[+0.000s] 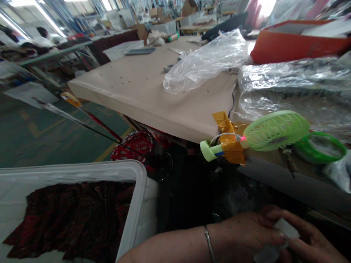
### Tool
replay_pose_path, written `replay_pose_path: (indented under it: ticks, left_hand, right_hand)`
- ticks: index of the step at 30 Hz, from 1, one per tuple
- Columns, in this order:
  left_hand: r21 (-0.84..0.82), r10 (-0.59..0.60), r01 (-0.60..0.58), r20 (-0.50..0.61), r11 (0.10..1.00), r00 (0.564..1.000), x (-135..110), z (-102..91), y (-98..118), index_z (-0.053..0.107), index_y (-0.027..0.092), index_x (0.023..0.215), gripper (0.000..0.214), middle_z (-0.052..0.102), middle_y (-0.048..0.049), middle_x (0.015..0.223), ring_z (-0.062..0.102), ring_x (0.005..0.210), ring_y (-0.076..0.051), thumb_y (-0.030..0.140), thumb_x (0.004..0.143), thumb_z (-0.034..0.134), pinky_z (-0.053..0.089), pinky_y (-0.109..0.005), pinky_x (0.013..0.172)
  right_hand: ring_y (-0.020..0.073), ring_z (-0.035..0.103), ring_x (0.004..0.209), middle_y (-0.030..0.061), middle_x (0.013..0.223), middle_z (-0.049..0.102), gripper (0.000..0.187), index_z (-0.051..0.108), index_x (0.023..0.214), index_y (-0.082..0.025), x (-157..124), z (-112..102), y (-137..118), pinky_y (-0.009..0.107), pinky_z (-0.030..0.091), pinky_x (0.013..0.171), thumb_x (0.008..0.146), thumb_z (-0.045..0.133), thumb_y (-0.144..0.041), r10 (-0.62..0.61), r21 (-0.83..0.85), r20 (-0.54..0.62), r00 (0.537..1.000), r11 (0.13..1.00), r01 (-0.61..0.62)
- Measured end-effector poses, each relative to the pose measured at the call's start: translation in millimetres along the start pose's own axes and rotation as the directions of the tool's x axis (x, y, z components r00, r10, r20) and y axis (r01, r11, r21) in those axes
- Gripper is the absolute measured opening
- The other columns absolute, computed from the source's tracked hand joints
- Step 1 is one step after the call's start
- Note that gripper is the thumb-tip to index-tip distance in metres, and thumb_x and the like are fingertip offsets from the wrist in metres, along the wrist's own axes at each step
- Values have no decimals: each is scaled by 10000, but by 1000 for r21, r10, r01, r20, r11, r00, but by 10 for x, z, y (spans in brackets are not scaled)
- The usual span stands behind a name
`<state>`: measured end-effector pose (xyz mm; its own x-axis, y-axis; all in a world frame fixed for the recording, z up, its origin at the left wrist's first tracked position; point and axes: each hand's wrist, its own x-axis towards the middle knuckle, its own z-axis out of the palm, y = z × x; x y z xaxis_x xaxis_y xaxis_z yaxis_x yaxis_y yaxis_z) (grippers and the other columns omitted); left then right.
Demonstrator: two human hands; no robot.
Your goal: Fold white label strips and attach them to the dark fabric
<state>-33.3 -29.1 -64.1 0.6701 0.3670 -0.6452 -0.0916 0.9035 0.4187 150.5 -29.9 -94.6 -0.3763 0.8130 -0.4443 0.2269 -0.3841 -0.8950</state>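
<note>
At the bottom right, my left hand (241, 232) reaches across from the left with a metal bangle (209, 243) at the wrist. It pinches a small white label (287, 228) between thumb and fingers. My right hand (315, 241) meets it from the right, its curled fingers also on the label. Part of the label with faint print (267, 254) shows below the thumb. Just above the hands, a green fan (276, 131) is fixed to the table edge with brown tape (229, 137).
A white bin (141, 193) with dark red patterned fabric (74, 219) stands at left. The brown table (137, 87) bears clear plastic (205, 62), a wrapped package (296, 84) and an orange box (296, 45). A green bowl (312, 155) sits beside the fan. A red basket (134, 146) is below.
</note>
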Motion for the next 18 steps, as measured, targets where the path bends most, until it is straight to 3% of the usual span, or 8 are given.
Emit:
replay_pose_path:
  ticks: [3, 6, 8, 11, 14, 18]
  left_hand:
    - [-50, 121, -119, 36, 992, 992, -125, 28, 6, 575, 148, 706, 113, 549, 22, 464, 513, 374, -115, 145, 751, 472, 416, -253, 459]
    - [-55, 240, -242, -51, 969, 970, -290, 61, 72, 571, 153, 749, 169, 548, 30, 521, 521, 432, -106, 321, 773, 567, 398, -233, 451]
    - [-64, 255, -260, -75, 964, 964, -358, 60, 139, 566, 160, 780, 207, 556, 36, 559, 539, 484, -104, 366, 790, 585, 397, -224, 476]
    - [-66, 243, -249, -82, 966, 967, -406, 81, 196, 566, 162, 779, 218, 558, 39, 562, 531, 500, -96, 376, 819, 570, 386, -219, 498]
    - [-30, 238, -241, -79, 970, 968, -423, 138, 189, 577, 155, 758, 226, 572, 30, 575, 519, 508, -90, 369, 831, 562, 385, -220, 517]
    - [2, 238, -239, -99, 971, 966, -404, 200, 184, 598, 148, 790, 221, 593, 22, 596, 519, 519, -91, 364, 830, 567, 394, -230, 542]
  right_hand:
    - [231, 701, 758, 63, 934, 723, 386, 659, 1074, -248, -46, 152, -256, 284, 585, 654, 707, 707, -359, -18, -38, -54, 998, 999, 16]
    - [194, 679, 810, 46, 987, 692, 388, 614, 1129, -255, -81, 268, -454, 284, 566, 725, 756, 676, -342, -210, -46, -151, 966, 978, 205]
    - [196, 649, 931, 46, 1068, 655, 405, 569, 1178, -266, -84, 282, -516, 320, 533, 834, 786, 653, -326, -364, -93, -182, 914, 931, 352]
    - [197, 595, 1022, 60, 1115, 604, 399, 526, 1230, -254, -121, 253, -570, 347, 492, 901, 840, 598, -303, -509, -270, -161, 845, 847, 459]
    - [206, 571, 1041, 82, 1123, 575, 387, 507, 1252, -229, -184, 230, -610, 354, 491, 886, 871, 552, -285, -589, -425, -93, 802, 753, 503]
    - [202, 572, 1024, 89, 1136, 551, 406, 473, 1286, -230, -213, 224, -612, 346, 507, 850, 884, 528, -250, -625, -543, -68, 778, 677, 497]
